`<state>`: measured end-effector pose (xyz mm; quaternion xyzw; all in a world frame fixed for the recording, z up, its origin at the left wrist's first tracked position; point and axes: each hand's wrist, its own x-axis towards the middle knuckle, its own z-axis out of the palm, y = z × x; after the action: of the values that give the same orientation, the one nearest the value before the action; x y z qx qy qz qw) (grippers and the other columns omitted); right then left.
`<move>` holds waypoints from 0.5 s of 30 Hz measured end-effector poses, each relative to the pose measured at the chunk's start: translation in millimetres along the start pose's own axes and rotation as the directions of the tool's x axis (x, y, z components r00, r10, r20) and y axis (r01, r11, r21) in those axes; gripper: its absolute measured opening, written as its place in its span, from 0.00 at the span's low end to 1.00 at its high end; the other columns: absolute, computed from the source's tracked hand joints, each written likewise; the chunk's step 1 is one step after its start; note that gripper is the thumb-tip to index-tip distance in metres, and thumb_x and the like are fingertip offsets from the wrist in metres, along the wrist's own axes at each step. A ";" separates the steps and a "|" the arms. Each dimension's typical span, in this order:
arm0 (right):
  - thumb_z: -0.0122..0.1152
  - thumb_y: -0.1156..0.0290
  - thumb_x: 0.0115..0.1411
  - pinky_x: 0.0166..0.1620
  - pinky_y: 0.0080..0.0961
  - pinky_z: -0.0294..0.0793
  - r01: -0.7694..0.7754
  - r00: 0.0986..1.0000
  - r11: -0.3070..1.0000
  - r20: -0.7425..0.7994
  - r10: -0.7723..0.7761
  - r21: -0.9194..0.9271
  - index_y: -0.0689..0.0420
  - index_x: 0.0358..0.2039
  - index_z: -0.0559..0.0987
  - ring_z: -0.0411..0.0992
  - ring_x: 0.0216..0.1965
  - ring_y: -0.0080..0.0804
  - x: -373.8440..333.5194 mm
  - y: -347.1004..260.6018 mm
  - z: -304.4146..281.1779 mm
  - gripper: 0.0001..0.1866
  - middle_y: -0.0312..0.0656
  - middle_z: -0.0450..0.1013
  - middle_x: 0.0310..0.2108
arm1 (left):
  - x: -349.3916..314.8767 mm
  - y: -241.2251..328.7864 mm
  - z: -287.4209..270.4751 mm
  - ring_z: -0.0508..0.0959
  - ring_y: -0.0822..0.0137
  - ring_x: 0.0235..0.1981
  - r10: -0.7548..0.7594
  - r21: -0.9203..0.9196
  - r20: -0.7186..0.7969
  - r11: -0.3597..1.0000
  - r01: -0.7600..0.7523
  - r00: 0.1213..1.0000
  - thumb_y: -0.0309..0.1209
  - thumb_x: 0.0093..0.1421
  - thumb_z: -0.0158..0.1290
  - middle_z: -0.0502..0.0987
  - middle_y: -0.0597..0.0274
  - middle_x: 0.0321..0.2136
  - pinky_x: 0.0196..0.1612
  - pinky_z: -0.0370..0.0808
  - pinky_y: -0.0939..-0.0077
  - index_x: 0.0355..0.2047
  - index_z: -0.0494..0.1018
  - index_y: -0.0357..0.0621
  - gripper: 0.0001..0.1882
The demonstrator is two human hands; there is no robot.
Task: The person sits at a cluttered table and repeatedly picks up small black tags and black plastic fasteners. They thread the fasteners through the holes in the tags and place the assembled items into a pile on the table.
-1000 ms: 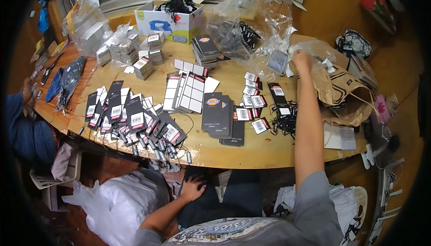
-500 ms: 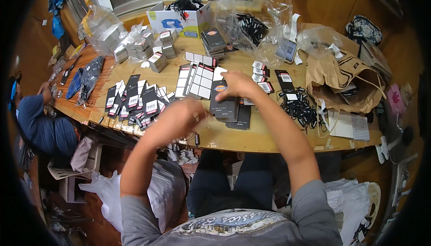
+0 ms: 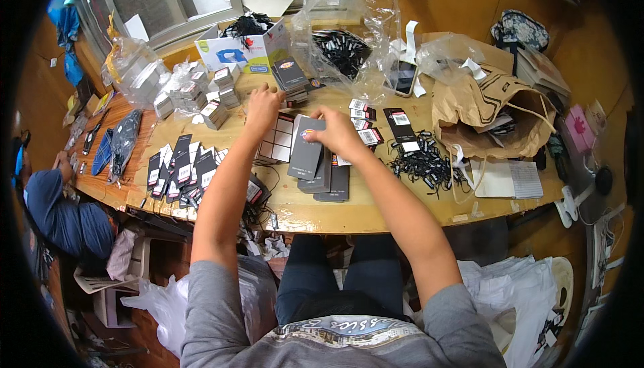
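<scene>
My right hand [image 3: 335, 131] grips a dark grey hang tag [image 3: 305, 156] by its upper right side, over a stack of similar tags [image 3: 333, 190] near the table's front. My left hand [image 3: 265, 105] is over the far end of the white label sheets [image 3: 276, 141], its fingers pinched together; what they hold, if anything, is too small to name. Left of my left forearm lies a spread of finished-looking tags with barcode labels [image 3: 181, 167], partly hidden by that arm. Several small barcode-labelled tags [image 3: 363, 121] lie just right of my right hand.
Behind stand a pile of dark tags [image 3: 290, 76], a white box with black strings [image 3: 245, 49] and bagged bundles of tags [image 3: 184, 86]. On the right are tangled black strings [image 3: 429, 167], a phone [image 3: 405, 78] and a brown paper bag [image 3: 463, 110]. Another person [image 3: 64, 207] sits at far left.
My left hand has moved away from the near tags, up and forward to the label sheets. My right hand still grips the tag over the stack. The whole view has shifted slightly.
</scene>
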<state>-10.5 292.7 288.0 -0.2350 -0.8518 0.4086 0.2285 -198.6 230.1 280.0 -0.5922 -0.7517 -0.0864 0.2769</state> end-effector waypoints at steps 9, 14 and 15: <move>0.52 0.76 0.49 0.15 0.12 0.63 0.133 0.971 0.945 -0.229 -0.065 0.298 0.61 0.30 0.74 0.62 0.12 0.15 -6.2 -16.8 -69.3 0.07 0.36 0.71 0.19 | -11.4 32.2 -99.7 0.68 0.80 0.21 -0.394 -0.930 0.255 0.152 0.336 0.883 0.27 0.50 0.50 0.72 0.68 0.21 0.25 0.64 0.87 0.26 0.69 0.38 0.05; 0.52 0.75 0.49 0.15 0.12 0.63 0.128 0.988 0.906 -0.134 -0.080 0.404 0.61 0.30 0.75 0.62 0.12 0.15 -19.7 -30.0 -74.9 0.07 0.37 0.71 0.19 | -29.3 69.8 -92.0 0.68 0.80 0.20 -0.339 -0.906 0.424 -0.175 0.386 0.840 0.27 0.51 0.51 0.70 0.68 0.21 0.23 0.63 0.88 0.25 0.66 0.42 0.05; 0.52 0.75 0.49 0.15 0.12 0.63 0.129 0.987 0.912 -0.140 -0.079 0.389 0.61 0.30 0.75 0.62 0.12 0.15 -21.1 -29.1 -76.1 0.07 0.37 0.71 0.20 | -31.0 76.1 -88.4 0.68 0.79 0.20 -0.323 -0.889 0.445 -0.272 0.368 0.836 0.27 0.51 0.50 0.70 0.67 0.21 0.23 0.65 0.87 0.25 0.65 0.42 0.05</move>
<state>44.0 309.0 350.0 -0.1626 -0.7472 0.5448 0.3442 -94.9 185.1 322.3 -0.3494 -0.5629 -0.6819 -0.3100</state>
